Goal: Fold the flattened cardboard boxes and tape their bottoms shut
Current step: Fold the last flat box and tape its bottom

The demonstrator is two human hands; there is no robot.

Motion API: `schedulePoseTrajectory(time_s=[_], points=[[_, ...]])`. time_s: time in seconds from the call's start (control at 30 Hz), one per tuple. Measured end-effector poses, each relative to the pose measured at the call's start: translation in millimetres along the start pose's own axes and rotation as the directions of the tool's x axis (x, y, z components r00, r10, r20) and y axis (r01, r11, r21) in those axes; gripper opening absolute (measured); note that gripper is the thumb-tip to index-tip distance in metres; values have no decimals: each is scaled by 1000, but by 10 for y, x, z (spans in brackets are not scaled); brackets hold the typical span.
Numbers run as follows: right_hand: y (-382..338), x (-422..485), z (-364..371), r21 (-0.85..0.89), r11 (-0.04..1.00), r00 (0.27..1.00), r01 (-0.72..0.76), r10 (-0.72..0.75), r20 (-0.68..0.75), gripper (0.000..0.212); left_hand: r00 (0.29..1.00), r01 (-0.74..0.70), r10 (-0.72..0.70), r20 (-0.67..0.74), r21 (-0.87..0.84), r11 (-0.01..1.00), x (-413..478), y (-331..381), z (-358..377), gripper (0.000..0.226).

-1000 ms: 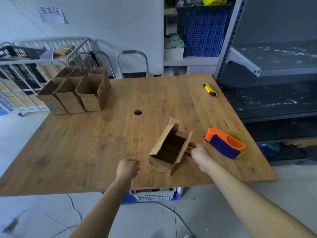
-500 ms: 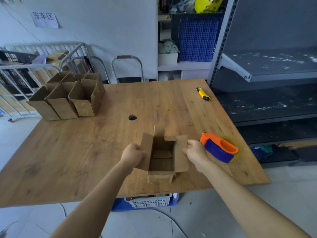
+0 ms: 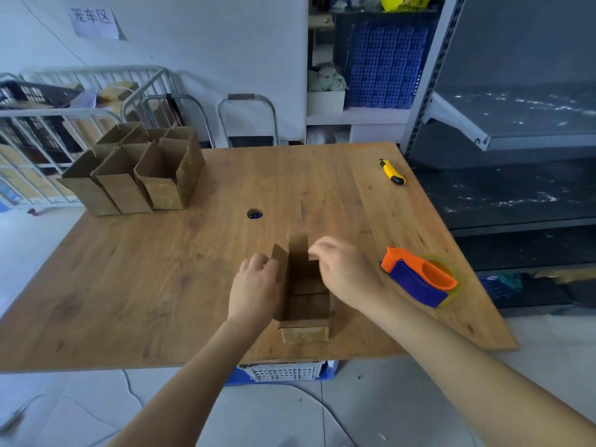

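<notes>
The cardboard box (image 3: 304, 332) sat open side up near the front edge of the table (image 3: 145, 285), beside the tape dispenser (image 3: 416, 280). The left hand (image 3: 254, 288) gripped its left flap, and the right hand (image 3: 346, 274), a bit blurry, curled over the right one.

Bright, soft, even light all over, a little blue on the white wall (image 3: 209, 59) and the floor (image 3: 38, 240). Brightest on the floor past the left edge of the desk (image 3: 145, 269). Faint, soft shadows on the desk close by the folded boxes (image 3: 138, 182) at the far left corner. Dark inside the open box (image 3: 306, 285) near the front edge. Dim and grey on the shelves (image 3: 516, 195) at the right, with tiny white specks of shine. Smeared by motion at the fingertips of the right hand (image 3: 348, 272); a little soft at the left hand (image 3: 254, 285). Sharp in the middle, bent round at the edges like a fish-eye, with straight posts leaning.
</notes>
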State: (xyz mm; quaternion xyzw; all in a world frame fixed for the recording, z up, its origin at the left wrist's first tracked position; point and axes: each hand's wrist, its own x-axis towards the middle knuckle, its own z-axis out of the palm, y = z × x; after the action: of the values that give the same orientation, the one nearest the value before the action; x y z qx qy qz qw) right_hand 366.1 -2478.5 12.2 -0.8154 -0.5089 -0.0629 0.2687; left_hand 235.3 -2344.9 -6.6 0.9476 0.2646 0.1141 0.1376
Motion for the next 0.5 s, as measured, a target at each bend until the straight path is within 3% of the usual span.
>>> schedulePoseTrajectory(time_s=[0.07, 0.1, 0.17, 0.27, 0.4, 0.5], points=[[62, 30, 126, -127, 992, 962, -6, 40, 269, 23, 997, -57, 49, 53, 158, 986, 5, 42, 12, 29], [105, 27, 154, -188, 979, 938, -79, 137, 319, 20, 996, -34, 17, 87, 200, 979, 8, 39, 35, 35], [194, -13, 136, -249, 944, 903, -218, 292, 314, 22, 983, 51, -80, 166, 168, 984, 4, 30, 73, 46], [282, -103, 110, -237, 936, 903, -261, 324, 284, 38, 956, 162, -161, 247, 19, 987, -8, 60, 149, 38], [344, 36, 158, -135, 939, 909, -315, 340, 242, 31, 930, 198, -178, 321, -32, 980, 12, 49, 201, 23], [419, 306, 228, -86, 885, 854, -457, 464, 235, 27, 911, 208, -178, 371, -42, 977, 21, 12, 196, 22]])
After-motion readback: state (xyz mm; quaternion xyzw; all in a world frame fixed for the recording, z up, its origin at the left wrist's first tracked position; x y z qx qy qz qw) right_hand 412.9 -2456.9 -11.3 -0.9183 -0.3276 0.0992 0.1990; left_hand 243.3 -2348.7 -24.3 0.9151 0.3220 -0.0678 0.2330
